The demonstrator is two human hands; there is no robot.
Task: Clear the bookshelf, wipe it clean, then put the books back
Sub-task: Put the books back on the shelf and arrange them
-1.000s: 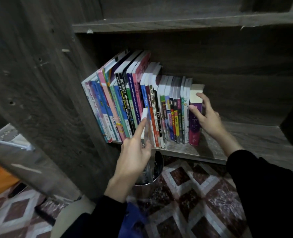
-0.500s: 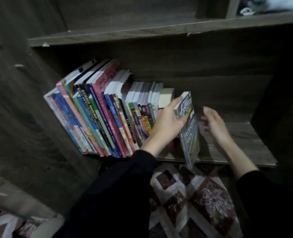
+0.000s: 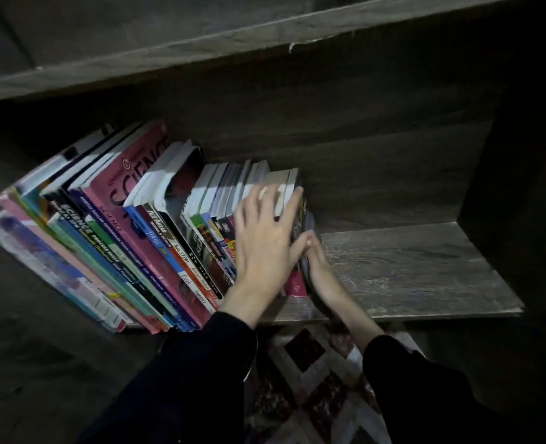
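Grey-brown wood-grain shelf board [image 3: 409, 270], lower level of the bookshelf, dim light. Row of books [image 3: 156, 238] stands on the board's left half, spines facing out, all leaning left toward the side wall. Big pink SCIENCE book [image 3: 130, 177] sits in the left group; shorter, thinner books are to its right. Right half of the board is bare wood.

Left hand [image 3: 265, 241] lies flat over the right end of the row, fingers straight and spread, palm on the spines, fingertips up on the page tops. It presses and grips nothing. Thumb points right, touching the right hand's fingertips.

Dark-covered book [image 3: 302, 219] is last in the row, upright, tucked against a magenta spine [image 3: 298, 285]. Right hand [image 3: 321, 267] is against this book's outer right face, low down near the board. Fingers are partly hidden behind the book and the left thumb, so I cannot tell whether it grips or only pushes.

Both forearms wear black sleeves [image 3: 185, 379]. Upper shelf [image 3: 201, 56] runs across the top. Dark side panel [image 3: 515, 187] closes the right end. Patterned floor tiles [image 3: 313, 379], maroon and white diamonds, show below the board's front edge.
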